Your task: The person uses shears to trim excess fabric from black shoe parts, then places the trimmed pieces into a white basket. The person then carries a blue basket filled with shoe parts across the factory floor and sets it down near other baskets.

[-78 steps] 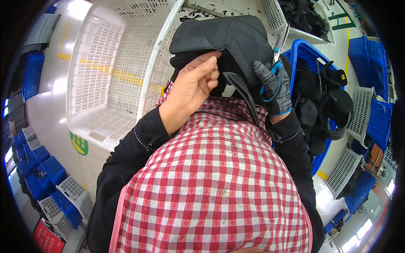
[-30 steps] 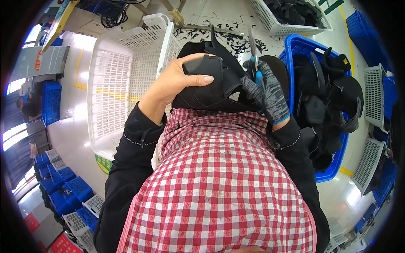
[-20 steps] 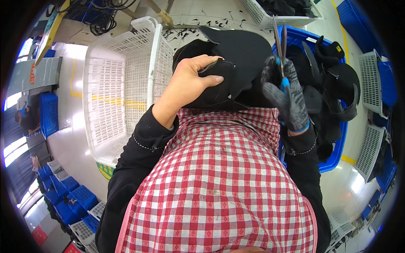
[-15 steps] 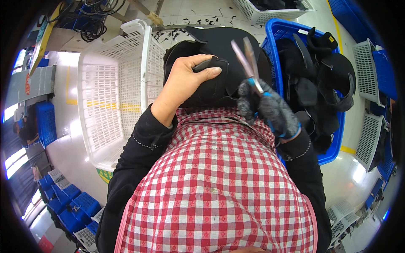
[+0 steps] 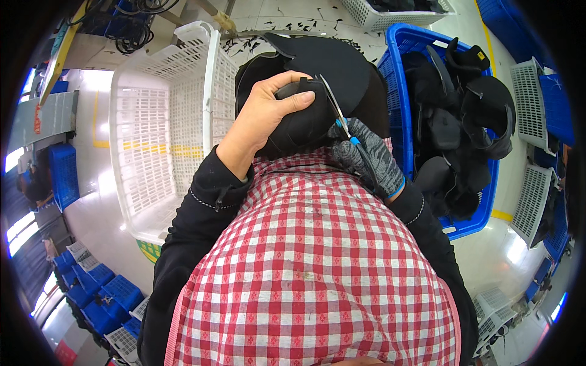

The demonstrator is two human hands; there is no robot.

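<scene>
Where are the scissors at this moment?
The scissors are upper centre in the head view, in the gloved right hand, blades against the black piece.

A factory floor: a white crate point(image 5: 165, 128) at upper left, a blue crate point(image 5: 397, 49) of black parts at upper right, stacked blue bins point(image 5: 97, 299) at lower left, scraps on the floor point(image 5: 293, 24) at top

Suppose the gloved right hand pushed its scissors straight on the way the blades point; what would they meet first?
Probably the black padded piece, right by the left hand's fingertips; the scissors in the right hand already lie against it, though depth is unclear.
</scene>
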